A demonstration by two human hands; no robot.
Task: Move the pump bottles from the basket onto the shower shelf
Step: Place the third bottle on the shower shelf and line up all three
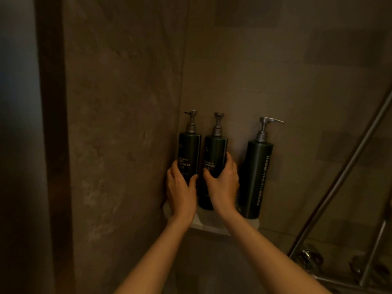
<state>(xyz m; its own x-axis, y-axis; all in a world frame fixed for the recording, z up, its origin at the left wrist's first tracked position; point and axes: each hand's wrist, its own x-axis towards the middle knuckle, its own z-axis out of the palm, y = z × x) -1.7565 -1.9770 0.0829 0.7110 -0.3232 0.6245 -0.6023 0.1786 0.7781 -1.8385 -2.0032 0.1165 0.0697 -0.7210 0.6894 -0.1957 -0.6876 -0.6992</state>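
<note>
On shelf (209, 224): two gripped bottles (189, 153), third bottle (257, 177) beside.

My left hand (180, 187) and my right hand (223, 183) are both bare; no gloves, no rings that I can see, no watch or band on either wrist; my forearms are bare too, uncovered all the way down to the bottom edge of the view, with no sleeve or cuff showing anywhere; my nails look short and plain, though the light is too dim for me to be sure of polish; both arms are slim
</note>
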